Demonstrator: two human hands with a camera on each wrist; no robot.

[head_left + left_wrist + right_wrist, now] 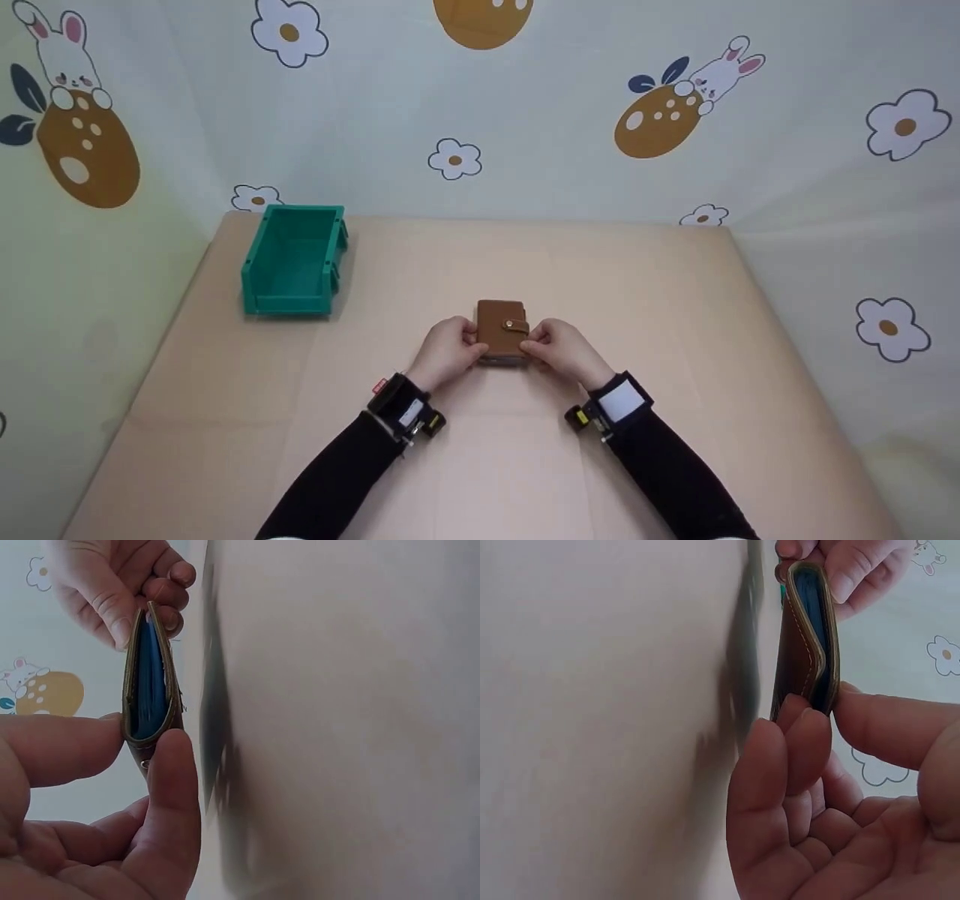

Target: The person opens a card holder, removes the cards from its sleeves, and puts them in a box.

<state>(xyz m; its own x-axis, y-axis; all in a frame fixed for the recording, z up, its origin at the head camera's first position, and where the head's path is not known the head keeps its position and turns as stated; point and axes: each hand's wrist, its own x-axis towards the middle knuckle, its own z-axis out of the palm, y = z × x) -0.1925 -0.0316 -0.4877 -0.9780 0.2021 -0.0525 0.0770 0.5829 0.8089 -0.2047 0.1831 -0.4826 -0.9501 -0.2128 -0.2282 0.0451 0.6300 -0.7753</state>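
A small brown card wallet [499, 328] with a snap strap on its right side is held between both hands over the table. My left hand [448, 346] pinches its left edge between thumb and fingers. On the opposite edge, near the strap, the thumb and fingers of my right hand [564, 349] pinch it too. Seen end-on in the left wrist view, the wallet [131, 690] is folded, with blue inner sleeves [152, 686] between its covers. Stitching runs along the wallet's edge [799, 630] in the right wrist view, and its shadow falls on the table beside it.
A green plastic bin [292, 301] with a low front stands at the table's back left. The beige table [637, 300] meets a curtain [570, 165] printed with flowers and rabbits at the back and sides. Wrist cameras are strapped over both black sleeves.
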